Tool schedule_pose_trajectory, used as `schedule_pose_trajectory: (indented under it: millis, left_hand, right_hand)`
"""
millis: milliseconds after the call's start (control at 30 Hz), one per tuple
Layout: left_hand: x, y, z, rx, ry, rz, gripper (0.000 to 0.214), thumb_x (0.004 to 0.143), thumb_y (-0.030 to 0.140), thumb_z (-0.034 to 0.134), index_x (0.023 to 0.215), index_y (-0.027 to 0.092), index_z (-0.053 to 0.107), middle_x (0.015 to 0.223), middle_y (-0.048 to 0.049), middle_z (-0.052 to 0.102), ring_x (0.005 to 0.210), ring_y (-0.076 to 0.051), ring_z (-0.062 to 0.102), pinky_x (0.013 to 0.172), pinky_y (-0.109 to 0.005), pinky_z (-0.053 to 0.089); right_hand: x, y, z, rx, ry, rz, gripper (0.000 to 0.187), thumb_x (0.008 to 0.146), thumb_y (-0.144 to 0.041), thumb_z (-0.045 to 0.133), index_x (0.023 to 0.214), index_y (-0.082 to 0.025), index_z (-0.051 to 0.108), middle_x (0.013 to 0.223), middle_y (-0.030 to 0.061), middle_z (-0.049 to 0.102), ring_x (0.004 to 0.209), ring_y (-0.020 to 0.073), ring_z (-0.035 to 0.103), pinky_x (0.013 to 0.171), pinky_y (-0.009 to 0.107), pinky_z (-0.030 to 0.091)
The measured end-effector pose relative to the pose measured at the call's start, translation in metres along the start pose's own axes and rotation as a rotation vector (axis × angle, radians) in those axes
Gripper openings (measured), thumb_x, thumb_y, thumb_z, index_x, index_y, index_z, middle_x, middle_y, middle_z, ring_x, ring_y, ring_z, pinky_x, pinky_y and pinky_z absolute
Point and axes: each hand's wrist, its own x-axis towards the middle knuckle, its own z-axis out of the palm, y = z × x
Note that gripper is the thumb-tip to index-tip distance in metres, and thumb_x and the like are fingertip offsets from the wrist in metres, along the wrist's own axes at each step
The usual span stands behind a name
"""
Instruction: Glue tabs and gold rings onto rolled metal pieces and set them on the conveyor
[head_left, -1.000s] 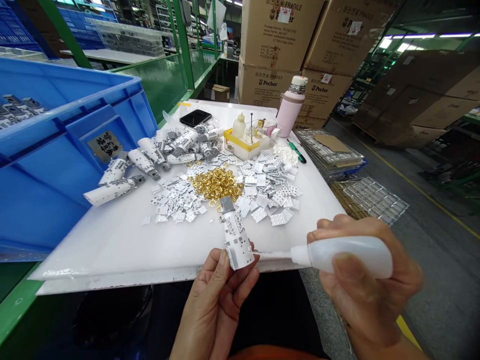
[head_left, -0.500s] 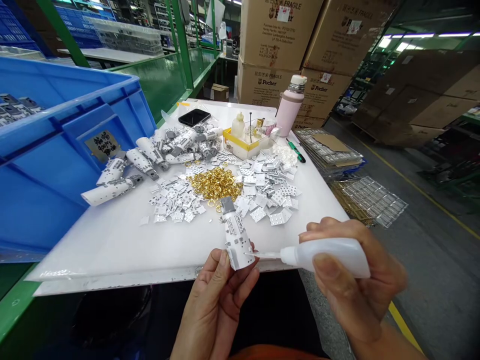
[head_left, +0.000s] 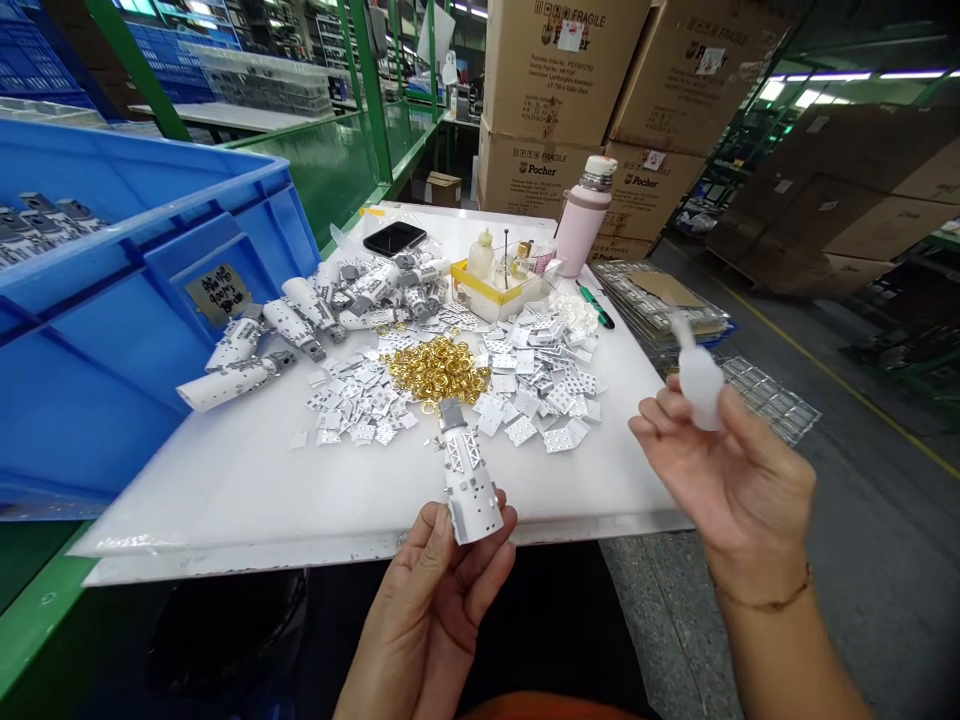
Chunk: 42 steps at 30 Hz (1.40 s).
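1. Head view, hands: the left hand (head_left: 431, 610), at 6 o'clock, grips the tube (head_left: 471, 490) by its lower end between thumb and fingers, just over the near edge of the board. The tube is a white, perforated sleeve with lattice pieces and a grey cap, standing tilted with its top toward 12 o'clock.
2. The right hand (head_left: 724, 480), at 4 o'clock, is raised beyond the board's right edge and grasps a white squeeze bottle (head_left: 700, 375) upright, its blurred nozzle toward 12 o'clock, well apart from the tube. A thin bracelet (head_left: 765, 600) circles the wrist.
3. On the white board (head_left: 225, 500): gold rings (head_left: 436, 370) lie heaped at the centre, with perforated pieces (head_left: 540, 375) scattered around them. More tubes (head_left: 255, 345) lie at 10 o'clock.
4. Toward 12 o'clock stand a yellow tray (head_left: 487, 297), a phone (head_left: 394, 238) and a pink flask (head_left: 583, 230), with a green pen (head_left: 596, 305) just right of the tray.
5. Off the board: a blue crate (head_left: 112, 330) at 9 o'clock, cartons (head_left: 555, 90) at 12 o'clock, and wire racks (head_left: 772, 385) at 3 o'clock.
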Motion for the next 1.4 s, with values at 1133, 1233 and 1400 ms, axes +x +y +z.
schedule_pose_trajectory:
  millis: [1133,1233,1400]
  left_hand:
    - [-0.017,0.050,-0.033,-0.088,0.222,0.150,0.027,0.090,0.001,0.041,0.105,0.016,0.058,0.089,-0.0075,0.077,0.081,-0.018,0.073,0.061,-0.019,0.060]
    - [-0.019,0.051,-0.030,-0.091,0.210,0.139,0.026,0.091,0.003,0.042,0.105,0.016,0.060,0.091,-0.0075,0.077,0.084,-0.019,0.072,0.063,-0.020,0.061]
    - [-0.020,0.045,-0.028,-0.069,0.184,0.213,0.023,0.093,0.009,0.044,0.106,0.015,0.063,0.093,-0.0096,0.076,0.086,-0.019,0.072,0.068,-0.020,0.060]
  right_hand:
    - [0.036,0.073,0.155,-1.347,-0.823,-0.698,0.019,0.093,-0.021,0.052,0.082,-0.010,0.064,0.085,0.0104,0.061,0.085,0.0233,0.049,0.068,0.033,0.039]
    - [0.035,0.067,0.155,-1.320,-0.825,-0.672,0.018,0.092,-0.013,0.049,0.079,-0.010,0.062,0.083,0.0102,0.061,0.081,0.0214,0.051,0.065,0.031,0.039]
    - [0.029,0.049,0.135,-1.066,-0.790,-0.525,0.008,0.091,-0.009,0.050,0.085,-0.014,0.054,0.076,0.0009,0.058,0.068,0.0116,0.053,0.062,0.023,0.041]
